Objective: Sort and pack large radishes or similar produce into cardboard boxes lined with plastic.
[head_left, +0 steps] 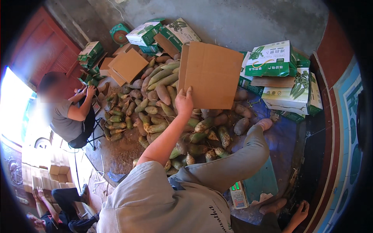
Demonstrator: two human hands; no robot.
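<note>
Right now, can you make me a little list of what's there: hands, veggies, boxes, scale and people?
Left hand: the left hand grips brown cardboard by its lower left corner
Right hand: the right hand is low at the right, seemingly empty
Veggies: big floor pile, mostly long and green
Boxes: green-and-white boxes right of and behind the pile
Scale: scale, green display lit
Others: seated person at left; another person lower left
</note>
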